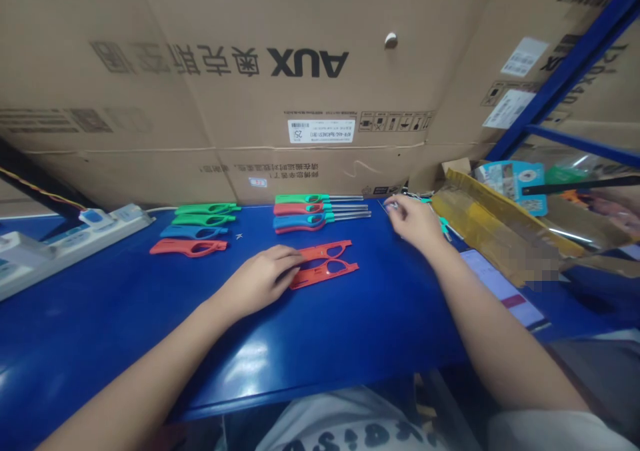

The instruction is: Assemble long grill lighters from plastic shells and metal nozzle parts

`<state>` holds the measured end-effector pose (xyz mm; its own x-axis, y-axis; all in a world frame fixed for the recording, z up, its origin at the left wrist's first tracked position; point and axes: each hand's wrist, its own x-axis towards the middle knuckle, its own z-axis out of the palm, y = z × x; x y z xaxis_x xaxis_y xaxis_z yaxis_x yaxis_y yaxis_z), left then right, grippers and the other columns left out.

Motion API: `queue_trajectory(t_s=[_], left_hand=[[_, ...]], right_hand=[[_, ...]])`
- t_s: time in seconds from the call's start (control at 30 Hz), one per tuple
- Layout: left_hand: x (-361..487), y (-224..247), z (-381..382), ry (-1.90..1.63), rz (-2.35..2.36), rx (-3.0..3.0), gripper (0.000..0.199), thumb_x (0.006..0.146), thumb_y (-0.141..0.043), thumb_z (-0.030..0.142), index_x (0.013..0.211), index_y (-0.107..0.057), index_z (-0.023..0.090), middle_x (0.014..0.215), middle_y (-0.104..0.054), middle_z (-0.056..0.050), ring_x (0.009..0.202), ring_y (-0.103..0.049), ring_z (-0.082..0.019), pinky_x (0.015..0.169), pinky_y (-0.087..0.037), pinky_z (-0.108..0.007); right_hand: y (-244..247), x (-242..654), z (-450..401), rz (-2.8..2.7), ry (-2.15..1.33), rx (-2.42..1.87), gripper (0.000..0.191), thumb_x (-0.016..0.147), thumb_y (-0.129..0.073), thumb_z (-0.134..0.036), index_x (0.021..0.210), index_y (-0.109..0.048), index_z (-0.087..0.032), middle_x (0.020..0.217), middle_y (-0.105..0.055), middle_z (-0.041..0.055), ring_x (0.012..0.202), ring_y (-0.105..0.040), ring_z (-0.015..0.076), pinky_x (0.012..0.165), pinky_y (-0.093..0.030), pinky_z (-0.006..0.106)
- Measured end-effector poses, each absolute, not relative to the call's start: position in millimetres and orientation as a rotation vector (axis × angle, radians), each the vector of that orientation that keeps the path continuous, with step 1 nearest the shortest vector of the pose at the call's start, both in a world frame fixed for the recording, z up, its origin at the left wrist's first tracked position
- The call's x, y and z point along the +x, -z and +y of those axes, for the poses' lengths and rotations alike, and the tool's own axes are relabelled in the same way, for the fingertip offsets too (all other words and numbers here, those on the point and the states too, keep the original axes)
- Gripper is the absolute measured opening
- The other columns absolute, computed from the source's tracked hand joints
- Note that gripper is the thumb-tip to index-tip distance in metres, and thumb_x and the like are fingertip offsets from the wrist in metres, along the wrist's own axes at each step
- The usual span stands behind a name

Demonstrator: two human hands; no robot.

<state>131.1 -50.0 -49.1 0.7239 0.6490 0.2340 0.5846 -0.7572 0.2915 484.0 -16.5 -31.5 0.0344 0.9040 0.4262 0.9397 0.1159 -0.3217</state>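
Observation:
My left hand (265, 274) is closed on the near ends of two red lighter handle halves (327, 272), which lie side by side, inner faces up, on the blue table (350, 337). Farther to the right, my right hand (413, 219) has its fingers pinched together by a group of small parts with green ends (444, 227). What it holds, if anything, is too small to make out. Behind the halves lie several long-nosed lighters (300, 223) with metal tubes. Green, blue and red handle shells (190, 247) form a stack of rows to the left.
A white power strip (75, 245) with plugs runs along the left. A phone (505, 287) and a yellow-taped cardboard box (490, 231) are on the right. A large cardboard sheet (200, 117) stands behind the table; a blue metal frame (565, 71) rises at right.

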Motion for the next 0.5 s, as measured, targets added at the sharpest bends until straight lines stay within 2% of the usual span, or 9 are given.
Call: queue_trajectory(t_s=[0.07, 0.13, 0.23, 0.37, 0.5], left_hand=[[133, 49, -53, -0.481, 0.987, 2.736, 0.033, 0.101, -0.046, 0.025, 0.127, -0.065, 0.022, 0.126, -0.067, -0.009, 0.115, -0.064, -0.024, 0.099, -0.054, -0.04], [136, 50, -56, -0.478, 0.978, 2.738, 0.033, 0.102, -0.047, 0.032, 0.128, -0.064, 0.022, 0.129, -0.067, -0.01, 0.117, -0.063, -0.025, 0.101, -0.053, -0.041], [140, 52, -59, -0.444, 0.945, 2.754, 0.036, 0.102, -0.049, 0.039, 0.13, -0.062, 0.022, 0.133, -0.064, -0.01, 0.12, -0.061, -0.026, 0.102, -0.052, -0.043], [141, 54, -59, -0.415, 0.93, 2.755, 0.035, 0.1, -0.052, 0.04, 0.128, -0.063, 0.022, 0.132, -0.064, -0.01, 0.118, -0.061, -0.027, 0.101, -0.052, -0.044], [140, 53, -58, -0.431, 0.916, 2.726, 0.029, 0.1, -0.052, 0.033, 0.123, -0.066, 0.022, 0.128, -0.065, -0.01, 0.115, -0.062, -0.026, 0.099, -0.053, -0.042]], right_hand=[[28, 505, -10, -1.633, 0.147, -2.052, 0.033, 0.09, -0.048, -0.02, 0.118, -0.066, -0.021, 0.08, -0.07, 0.0073, 0.079, -0.066, 0.0258, 0.07, -0.045, 0.032], [28, 520, -7, -1.592, 0.2, -2.197, 0.037, 0.089, -0.045, -0.017, 0.121, -0.064, -0.019, 0.093, -0.071, 0.0112, 0.088, -0.067, 0.0267, 0.073, -0.047, 0.033], [34, 535, -3, -1.65, 0.201, -2.248, 0.03, 0.083, -0.053, -0.017, 0.109, -0.069, -0.017, 0.106, -0.069, 0.0143, 0.097, -0.066, 0.0267, 0.078, -0.048, 0.032], [49, 542, 3, -1.745, 0.112, -2.318, 0.015, 0.073, -0.066, -0.022, 0.087, -0.072, -0.019, 0.092, -0.069, 0.0099, 0.087, -0.066, 0.0251, 0.074, -0.05, 0.032], [59, 540, 7, -1.784, 0.068, -2.359, 0.011, 0.072, -0.065, -0.019, 0.081, -0.07, -0.02, 0.09, -0.067, 0.01, 0.087, -0.066, 0.0252, 0.075, -0.051, 0.033]])
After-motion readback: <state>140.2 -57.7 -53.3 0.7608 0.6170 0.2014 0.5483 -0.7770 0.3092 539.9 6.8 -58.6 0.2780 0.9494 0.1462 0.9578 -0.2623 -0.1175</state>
